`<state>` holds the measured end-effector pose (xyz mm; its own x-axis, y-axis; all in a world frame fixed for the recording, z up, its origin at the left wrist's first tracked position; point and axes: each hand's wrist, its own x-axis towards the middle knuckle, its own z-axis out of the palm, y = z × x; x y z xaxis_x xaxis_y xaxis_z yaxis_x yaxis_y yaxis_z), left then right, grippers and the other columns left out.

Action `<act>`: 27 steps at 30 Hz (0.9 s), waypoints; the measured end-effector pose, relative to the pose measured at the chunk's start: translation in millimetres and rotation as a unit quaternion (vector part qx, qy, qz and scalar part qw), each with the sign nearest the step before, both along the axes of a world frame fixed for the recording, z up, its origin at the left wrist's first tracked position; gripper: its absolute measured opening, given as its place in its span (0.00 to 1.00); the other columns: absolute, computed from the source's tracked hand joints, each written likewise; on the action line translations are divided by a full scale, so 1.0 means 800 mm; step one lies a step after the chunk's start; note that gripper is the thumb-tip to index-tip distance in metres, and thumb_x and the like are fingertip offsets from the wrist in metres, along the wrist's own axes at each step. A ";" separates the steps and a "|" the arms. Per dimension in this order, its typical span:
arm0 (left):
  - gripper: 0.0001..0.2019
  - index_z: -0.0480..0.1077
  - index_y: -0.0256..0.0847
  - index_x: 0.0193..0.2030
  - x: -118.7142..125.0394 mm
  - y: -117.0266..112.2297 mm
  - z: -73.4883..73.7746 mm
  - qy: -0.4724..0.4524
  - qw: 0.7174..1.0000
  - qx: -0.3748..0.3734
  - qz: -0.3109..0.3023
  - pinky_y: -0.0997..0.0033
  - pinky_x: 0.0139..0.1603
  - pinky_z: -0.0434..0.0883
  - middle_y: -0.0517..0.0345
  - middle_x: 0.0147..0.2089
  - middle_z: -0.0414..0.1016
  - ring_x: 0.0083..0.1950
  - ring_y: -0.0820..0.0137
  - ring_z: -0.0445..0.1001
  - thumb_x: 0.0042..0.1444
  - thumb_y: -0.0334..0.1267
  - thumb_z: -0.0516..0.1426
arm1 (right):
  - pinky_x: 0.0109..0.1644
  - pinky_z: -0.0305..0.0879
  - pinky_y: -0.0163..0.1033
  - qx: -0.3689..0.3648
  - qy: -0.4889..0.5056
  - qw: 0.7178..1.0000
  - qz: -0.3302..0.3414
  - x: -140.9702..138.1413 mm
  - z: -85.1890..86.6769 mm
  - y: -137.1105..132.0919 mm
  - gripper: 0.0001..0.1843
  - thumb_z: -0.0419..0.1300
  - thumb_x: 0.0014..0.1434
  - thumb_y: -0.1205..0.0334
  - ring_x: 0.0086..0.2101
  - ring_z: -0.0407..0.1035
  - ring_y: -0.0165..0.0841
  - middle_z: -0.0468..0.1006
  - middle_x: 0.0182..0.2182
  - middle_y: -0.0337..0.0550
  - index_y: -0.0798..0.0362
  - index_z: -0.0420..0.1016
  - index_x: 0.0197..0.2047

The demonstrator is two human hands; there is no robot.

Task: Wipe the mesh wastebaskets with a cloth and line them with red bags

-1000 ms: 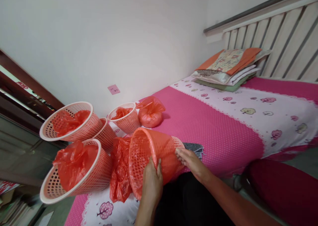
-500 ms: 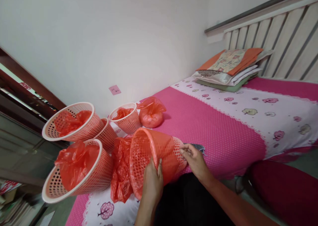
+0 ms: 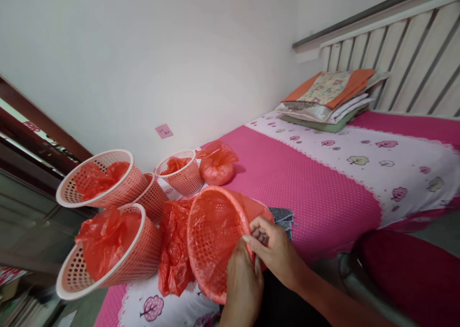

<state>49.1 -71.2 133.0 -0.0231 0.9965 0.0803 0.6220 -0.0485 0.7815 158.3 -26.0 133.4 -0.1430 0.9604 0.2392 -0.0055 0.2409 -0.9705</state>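
Note:
A pink perforated plastic basket (image 3: 206,231) leans on its side in front of me, its mouth facing left. A thin red plastic bag (image 3: 219,217) lines it and is folded out over the rim. My left hand (image 3: 245,279) is closed around the near right part of the lined rim, thumb side up. Just above it my right hand (image 3: 275,250) has its fingers curled on the bag at the rim, the thumb close to the left hand. Crumpled red plastic (image 3: 176,250) lies against the basket's left side.
More pink baskets holding red bags, one upper left (image 3: 97,178) and one lower left (image 3: 108,250), crowd the bed's left end. A small basket (image 3: 185,178) and a filled red bag (image 3: 217,166) stand behind. Folded bedding (image 3: 327,99) lies far right; a dark red stool (image 3: 413,274) is near.
The basket's mouth has turned more towards me. My right hand has moved from the basket's base left to the rim, and my left hand has shifted right along with the rim.

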 end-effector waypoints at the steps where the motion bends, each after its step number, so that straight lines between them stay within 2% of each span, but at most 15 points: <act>1: 0.17 0.75 0.38 0.57 0.000 0.000 0.001 -0.007 1.000 -0.002 -0.011 0.60 0.60 0.74 0.40 0.56 0.81 0.58 0.57 0.80 0.65 0.37 0.53 | 0.29 0.63 0.35 0.002 0.003 1.000 -0.002 0.000 -0.001 0.000 0.08 0.62 0.58 0.59 0.24 0.66 0.29 0.70 0.22 0.33 0.48 0.67 0.30; 4: 0.20 0.73 0.38 0.60 -0.011 -0.003 0.008 -0.051 0.996 -0.036 -0.067 0.60 0.61 0.73 0.42 0.59 0.80 0.59 0.57 0.79 0.63 0.39 0.57 | 0.30 0.64 0.35 0.001 0.012 1.000 0.004 0.000 0.000 -0.004 0.09 0.61 0.59 0.60 0.25 0.66 0.29 0.69 0.23 0.33 0.48 0.65 0.30; 7: 0.29 0.73 0.38 0.61 -0.039 -0.006 0.026 -0.106 0.984 -0.100 -0.102 0.59 0.63 0.71 0.44 0.58 0.80 0.59 0.56 0.77 0.52 0.43 0.67 | 0.30 0.64 0.34 -0.009 0.027 0.999 0.031 -0.001 0.001 -0.011 0.08 0.61 0.60 0.60 0.25 0.67 0.30 0.69 0.24 0.33 0.48 0.65 0.31; 9: 0.36 0.72 0.35 0.63 -0.060 -0.006 0.041 -0.136 0.984 -0.102 -0.059 0.58 0.59 0.73 0.45 0.52 0.81 0.54 0.56 0.78 0.49 0.50 0.68 | 0.30 0.64 0.34 -0.013 0.040 0.998 0.054 -0.005 0.000 -0.018 0.08 0.61 0.61 0.60 0.26 0.67 0.29 0.70 0.25 0.33 0.48 0.65 0.32; 12: 0.38 0.69 0.34 0.67 -0.077 -0.003 0.062 -0.152 0.986 -0.044 0.043 0.62 0.49 0.75 0.47 0.46 0.81 0.44 0.61 0.78 0.57 0.60 0.61 | 0.32 0.64 0.34 -0.014 0.047 0.996 0.072 -0.019 -0.004 -0.031 0.09 0.61 0.62 0.61 0.27 0.66 0.29 0.70 0.26 0.33 0.48 0.65 0.32; 15: 0.35 0.72 0.37 0.64 -0.069 0.005 0.073 -0.112 0.989 0.022 0.091 0.63 0.50 0.75 0.46 0.48 0.81 0.47 0.60 0.79 0.59 0.61 0.59 | 0.37 0.68 0.36 -0.020 0.050 0.994 0.094 -0.040 -0.009 -0.046 0.05 0.62 0.61 0.63 0.31 0.71 0.33 0.75 0.30 0.36 0.49 0.69 0.35; 16: 0.33 0.73 0.37 0.62 -0.063 0.009 0.073 -0.091 0.991 0.034 0.097 0.62 0.53 0.74 0.45 0.50 0.81 0.50 0.58 0.79 0.59 0.60 0.59 | 0.41 0.70 0.38 -0.021 0.057 0.992 0.108 -0.047 -0.011 -0.051 0.03 0.62 0.61 0.63 0.34 0.73 0.35 0.78 0.33 0.39 0.49 0.71 0.38; 19: 0.27 0.74 0.36 0.58 -0.050 0.020 0.064 -0.024 0.993 0.042 0.107 0.56 0.58 0.73 0.42 0.53 0.81 0.56 0.53 0.78 0.61 0.56 0.58 | 0.53 0.72 0.45 -0.002 0.090 0.986 0.142 -0.063 -0.018 -0.060 0.15 0.61 0.60 0.65 0.44 0.77 0.42 0.82 0.42 0.46 0.49 0.75 0.51; 21: 0.25 0.74 0.35 0.55 -0.047 0.027 0.054 0.003 0.993 0.038 0.112 0.53 0.58 0.72 0.39 0.52 0.81 0.55 0.51 0.78 0.62 0.54 0.55 | 0.56 0.72 0.48 0.016 0.102 0.983 0.151 -0.068 -0.023 -0.063 0.20 0.59 0.60 0.67 0.48 0.77 0.45 0.83 0.45 0.48 0.49 0.76 0.56; 25: 0.23 0.73 0.34 0.51 -0.053 0.034 0.040 -0.001 0.994 0.048 0.103 0.53 0.57 0.72 0.38 0.50 0.80 0.52 0.52 0.79 0.65 0.51 0.50 | 0.55 0.72 0.45 0.017 0.090 0.980 0.174 -0.065 -0.027 -0.064 0.27 0.57 0.56 0.72 0.46 0.77 0.42 0.83 0.46 0.47 0.50 0.75 0.58; 27: 0.22 0.72 0.34 0.50 -0.058 0.034 0.039 0.002 0.993 0.055 0.104 0.53 0.55 0.73 0.38 0.49 0.80 0.51 0.53 0.80 0.66 0.51 0.48 | 0.49 0.73 0.40 -0.003 0.049 0.977 0.208 -0.056 -0.023 -0.064 0.25 0.60 0.53 0.73 0.41 0.77 0.38 0.83 0.42 0.43 0.49 0.77 0.53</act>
<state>2.8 -43.9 163.9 -0.2279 0.9551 0.1895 0.6306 -0.0035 0.7761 113.3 -77.5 114.9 -0.4977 0.8254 0.2664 -0.1944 0.1932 -0.9617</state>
